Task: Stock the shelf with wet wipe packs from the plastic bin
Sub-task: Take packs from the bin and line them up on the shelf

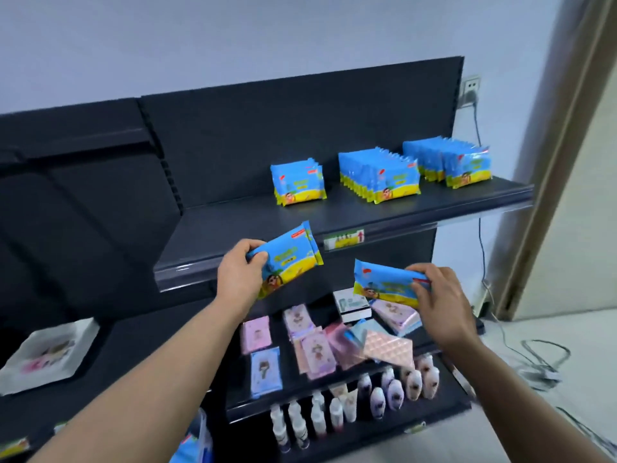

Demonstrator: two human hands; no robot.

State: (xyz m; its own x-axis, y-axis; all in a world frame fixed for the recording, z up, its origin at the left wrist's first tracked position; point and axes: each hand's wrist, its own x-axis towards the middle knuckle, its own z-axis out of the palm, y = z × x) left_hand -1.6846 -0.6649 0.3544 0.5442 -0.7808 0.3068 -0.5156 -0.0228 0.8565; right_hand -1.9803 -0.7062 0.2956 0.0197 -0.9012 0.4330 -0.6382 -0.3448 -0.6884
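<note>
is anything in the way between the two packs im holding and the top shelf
Nothing visible does. The left hand grips the left pack and the right hand grips the right pack, both held out in front of the shelf. Bare shelf lies left of and in front of the short row.

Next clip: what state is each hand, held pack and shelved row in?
left hand: grips left pack, tilted, not yet shelved.
right hand: grips right pack, not yet shelved.
short row: upright on top shelf.
middle row: upright, same shelf.
right row: upright, same shelf.
</note>
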